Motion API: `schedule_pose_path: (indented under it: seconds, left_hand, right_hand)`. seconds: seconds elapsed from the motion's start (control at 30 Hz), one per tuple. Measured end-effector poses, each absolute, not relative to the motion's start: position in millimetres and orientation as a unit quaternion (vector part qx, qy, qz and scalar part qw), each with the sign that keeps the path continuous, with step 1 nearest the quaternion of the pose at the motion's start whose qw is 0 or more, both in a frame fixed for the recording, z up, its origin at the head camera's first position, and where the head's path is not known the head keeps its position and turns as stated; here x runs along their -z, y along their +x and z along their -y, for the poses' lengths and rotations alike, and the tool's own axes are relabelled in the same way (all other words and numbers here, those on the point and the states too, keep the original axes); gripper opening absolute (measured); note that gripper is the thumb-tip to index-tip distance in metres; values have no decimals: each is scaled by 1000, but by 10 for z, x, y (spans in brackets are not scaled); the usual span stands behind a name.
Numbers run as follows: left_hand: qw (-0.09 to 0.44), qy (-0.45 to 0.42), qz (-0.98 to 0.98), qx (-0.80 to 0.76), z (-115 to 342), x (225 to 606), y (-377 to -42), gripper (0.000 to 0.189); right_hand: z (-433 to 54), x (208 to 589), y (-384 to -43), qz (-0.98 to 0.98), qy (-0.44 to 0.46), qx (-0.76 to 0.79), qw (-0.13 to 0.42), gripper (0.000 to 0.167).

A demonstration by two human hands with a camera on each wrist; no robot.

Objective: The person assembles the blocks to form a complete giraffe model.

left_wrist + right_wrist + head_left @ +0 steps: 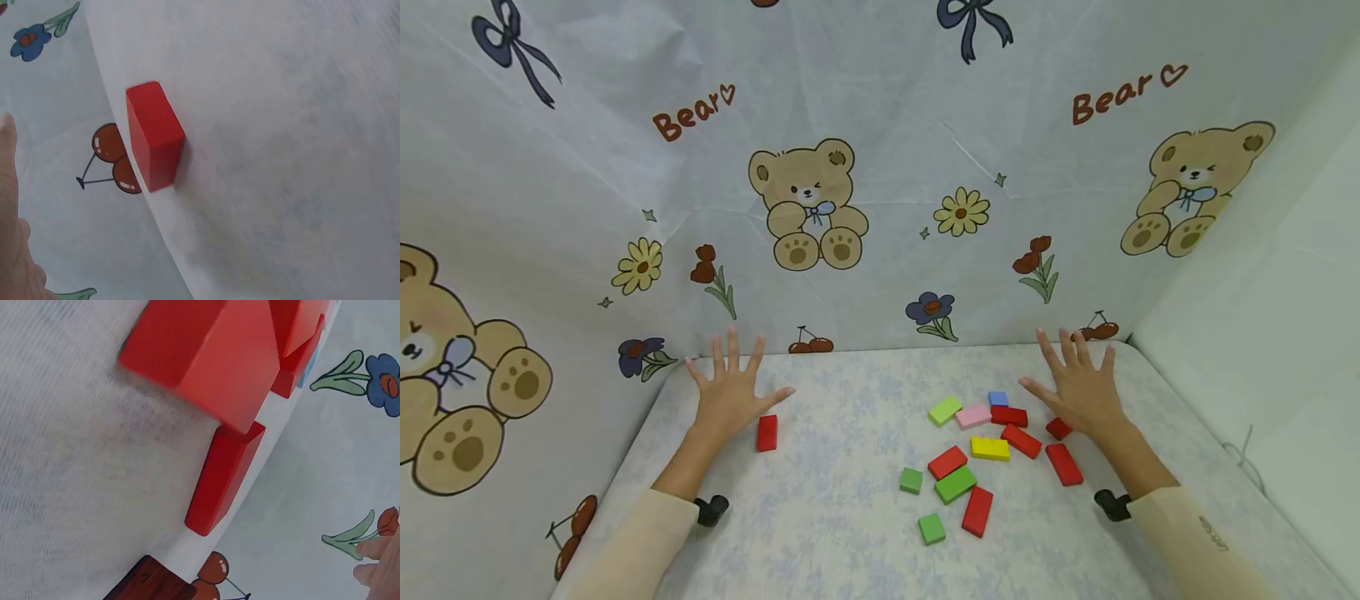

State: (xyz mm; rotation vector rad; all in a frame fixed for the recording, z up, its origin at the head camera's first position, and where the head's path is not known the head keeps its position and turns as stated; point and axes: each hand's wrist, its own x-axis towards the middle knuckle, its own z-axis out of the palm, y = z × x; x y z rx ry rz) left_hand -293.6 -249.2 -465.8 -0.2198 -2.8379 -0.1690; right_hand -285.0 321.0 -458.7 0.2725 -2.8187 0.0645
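My left hand [727,398] is held with its fingers spread over the left side of the table, holding nothing. Just beside its thumb and wrist stands a single red block [767,433], seen larger in the left wrist view as a red block [153,134]. On the other side my right hand [1084,398] also has its fingers spread and nothing in it. Close to that hand lie a small red block [1059,428], partly hidden by it, and a longer red block [1064,464]. A dark brown wooden block [150,582] shows at the lower edge of the right wrist view.
Right of the table's middle lie more blocks: a yellow block [990,448], a pink block [973,417], a blue block [997,398], a light green block [945,411], several red and green ones. A bear-printed cloth [887,308] hangs behind; a white wall [1285,350] stands right.
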Motion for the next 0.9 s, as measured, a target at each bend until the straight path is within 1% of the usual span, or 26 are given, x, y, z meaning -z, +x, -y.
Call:
schedule_pose_path:
  seconds: [0.17,0.27,0.37,0.47,0.6,0.73,0.9]
  left_hand:
    - [130,-118,982,68,2186,4620,-2928,106]
    - [110,-144,979,89,1952,4597,-2882,103]
    - [103,-168,975,104,1724,4581,-2843,98]
    - [105,-191,969,118,1499,4572,-2823,91]
    - [93,-217,961,142,1224,4579,-2815,84]
    - [65,-239,953,176,982,4654,-2848,75]
    - [8,-249,936,248,735,4769,-2937,64]
  right_hand:
    - [-3110,4541,-2811,981,113,-64,144,91]
    - [-3021,4506,-2776,978,130,-101,127,87]
    - [-2925,4484,-2735,978,140,-111,106,82]
    - [-2849,4478,-2686,979,143,-117,90,73]
    - [-2771,4495,-2636,975,151,-148,72,58]
    - [-2710,4550,-2653,970,161,-176,44,49]
    - [-2628,4622,-2695,966,179,-185,23,46]
